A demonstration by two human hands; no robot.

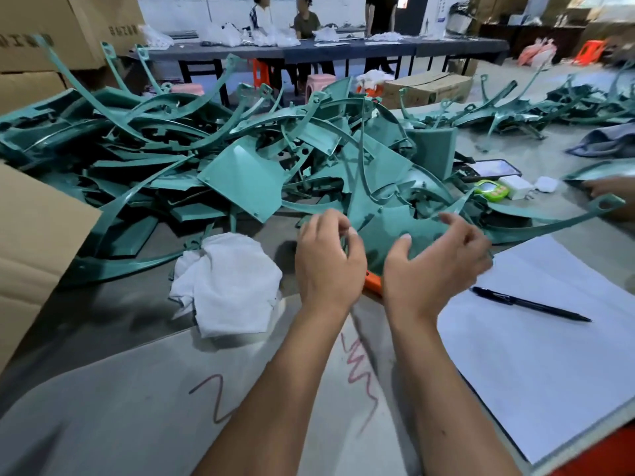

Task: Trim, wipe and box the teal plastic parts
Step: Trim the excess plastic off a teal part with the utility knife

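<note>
Teal part (388, 231) sits just beyond both hands; left hand (328, 259) fingers pinch its near edge, right hand (436, 259) loosely curled, nothing held.

A black pen (531, 304) lies on white paper (549, 355) at the desk's (103, 407) right, with a phone (493, 168), a white charger (515, 187) and a green toy (491, 191) well beyond it.
</note>
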